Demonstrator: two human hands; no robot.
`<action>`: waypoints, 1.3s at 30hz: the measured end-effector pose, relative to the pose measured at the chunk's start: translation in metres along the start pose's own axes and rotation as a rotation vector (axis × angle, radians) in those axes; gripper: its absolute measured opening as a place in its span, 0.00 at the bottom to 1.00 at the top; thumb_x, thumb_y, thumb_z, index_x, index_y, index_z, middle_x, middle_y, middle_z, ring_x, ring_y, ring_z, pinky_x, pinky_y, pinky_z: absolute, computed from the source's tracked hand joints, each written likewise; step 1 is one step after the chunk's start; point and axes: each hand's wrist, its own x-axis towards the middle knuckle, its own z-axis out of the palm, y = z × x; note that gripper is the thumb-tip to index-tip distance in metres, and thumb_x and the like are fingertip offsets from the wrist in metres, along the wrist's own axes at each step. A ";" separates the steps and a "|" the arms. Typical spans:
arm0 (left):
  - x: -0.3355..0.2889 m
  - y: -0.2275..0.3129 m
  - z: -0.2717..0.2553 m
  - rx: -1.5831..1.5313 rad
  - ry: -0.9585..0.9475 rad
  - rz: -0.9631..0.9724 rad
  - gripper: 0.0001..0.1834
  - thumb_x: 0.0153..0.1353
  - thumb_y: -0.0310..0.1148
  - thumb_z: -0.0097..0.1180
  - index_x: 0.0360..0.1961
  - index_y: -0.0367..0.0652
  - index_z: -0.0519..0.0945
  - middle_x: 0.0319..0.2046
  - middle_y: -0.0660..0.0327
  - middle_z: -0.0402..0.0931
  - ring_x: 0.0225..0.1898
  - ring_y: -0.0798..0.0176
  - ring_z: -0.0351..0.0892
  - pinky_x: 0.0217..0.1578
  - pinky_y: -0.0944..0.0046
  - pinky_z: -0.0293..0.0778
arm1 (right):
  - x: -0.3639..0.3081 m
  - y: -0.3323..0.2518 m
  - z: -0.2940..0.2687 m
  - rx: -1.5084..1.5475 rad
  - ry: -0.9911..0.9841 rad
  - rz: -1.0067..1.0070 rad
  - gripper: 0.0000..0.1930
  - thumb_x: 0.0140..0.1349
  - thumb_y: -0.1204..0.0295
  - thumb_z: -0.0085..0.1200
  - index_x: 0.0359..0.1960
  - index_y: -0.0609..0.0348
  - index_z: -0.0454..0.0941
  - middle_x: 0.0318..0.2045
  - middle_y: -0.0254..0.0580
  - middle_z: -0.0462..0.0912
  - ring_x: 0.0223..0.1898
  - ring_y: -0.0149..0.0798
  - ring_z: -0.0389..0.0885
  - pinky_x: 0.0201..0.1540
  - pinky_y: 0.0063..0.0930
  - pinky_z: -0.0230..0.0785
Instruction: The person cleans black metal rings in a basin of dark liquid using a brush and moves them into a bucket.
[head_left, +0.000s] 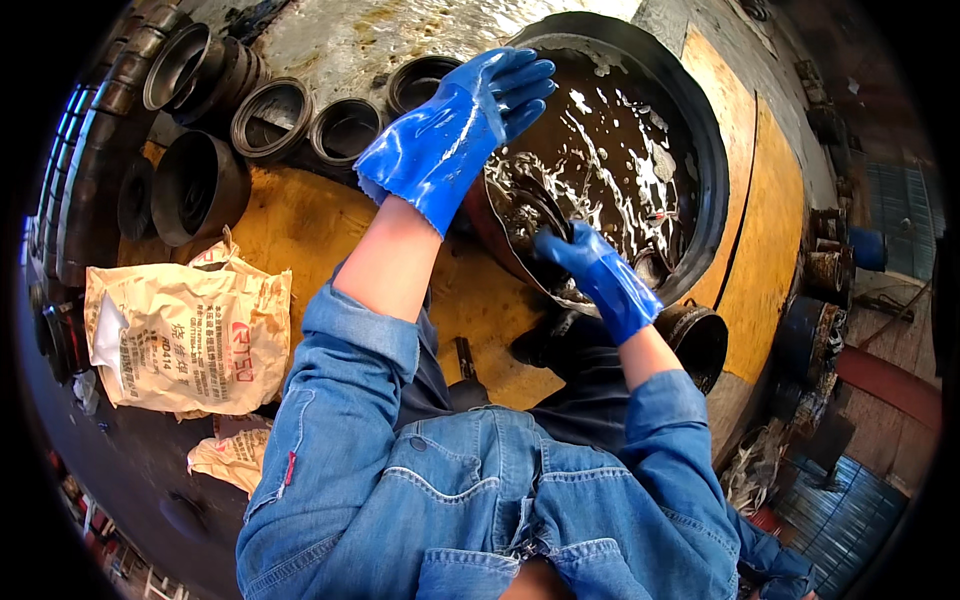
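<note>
A large round black tub (710,170) in front of me holds dark, foamy liquid. My left hand (500,90), in a long blue rubber glove, is raised by the tub's left rim with its fingers stretched out and nothing in them. In a matching glove, my right hand (590,260) reaches over the near rim. Its fingers are closed on the edge of a dark ring-shaped metal part (540,200), tilted and partly under the splashing liquid. The fingertips are partly blurred, and the part's lower side is hidden.
Several dark metal rings and cups (272,118) stand left of the tub. A large paper sack (190,335) lies at the left. A dark round can (695,345) stands near my right forearm. Wooden boards (765,230) border the tub.
</note>
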 end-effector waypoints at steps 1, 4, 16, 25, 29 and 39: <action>0.002 -0.003 0.005 -0.002 -0.010 -0.018 0.19 0.76 0.43 0.48 0.56 0.43 0.82 0.58 0.55 0.82 0.58 0.52 0.83 0.52 0.53 0.85 | 0.003 0.022 -0.008 -0.060 -0.044 -0.001 0.25 0.62 0.49 0.64 0.47 0.59 0.86 0.38 0.41 0.89 0.40 0.33 0.85 0.49 0.31 0.75; 0.009 -0.009 0.003 0.042 -0.037 -0.028 0.20 0.77 0.44 0.46 0.58 0.44 0.81 0.58 0.55 0.82 0.58 0.51 0.83 0.52 0.51 0.85 | 0.029 0.034 -0.016 -0.049 -0.148 0.039 0.26 0.63 0.49 0.63 0.47 0.61 0.87 0.38 0.41 0.90 0.39 0.35 0.84 0.47 0.30 0.74; 0.016 -0.009 0.005 0.137 0.004 -0.039 0.25 0.79 0.45 0.36 0.66 0.44 0.75 0.68 0.55 0.73 0.66 0.51 0.75 0.56 0.48 0.82 | 0.027 0.034 -0.016 0.072 -0.185 -0.197 0.20 0.61 0.52 0.66 0.43 0.56 0.87 0.32 0.33 0.85 0.35 0.29 0.78 0.43 0.30 0.72; 0.025 -0.013 0.000 0.142 -0.006 -0.032 0.27 0.80 0.47 0.33 0.68 0.46 0.73 0.71 0.55 0.69 0.71 0.53 0.69 0.63 0.49 0.77 | 0.047 -0.012 -0.008 0.268 0.081 -0.224 0.20 0.63 0.55 0.62 0.47 0.59 0.85 0.36 0.40 0.87 0.35 0.33 0.82 0.44 0.31 0.74; 0.015 -0.011 0.005 0.136 -0.015 -0.056 0.26 0.79 0.46 0.35 0.69 0.46 0.72 0.72 0.58 0.68 0.73 0.57 0.66 0.67 0.53 0.73 | 0.044 0.031 -0.013 0.111 -0.153 -0.223 0.13 0.64 0.62 0.65 0.41 0.57 0.85 0.33 0.32 0.85 0.34 0.25 0.79 0.42 0.23 0.73; 0.021 -0.018 0.013 0.172 -0.011 -0.103 0.27 0.80 0.47 0.32 0.68 0.43 0.71 0.69 0.55 0.71 0.68 0.54 0.73 0.60 0.49 0.79 | 0.063 -0.008 0.001 0.259 0.043 -0.137 0.29 0.58 0.48 0.60 0.46 0.65 0.85 0.35 0.49 0.85 0.37 0.41 0.79 0.45 0.40 0.71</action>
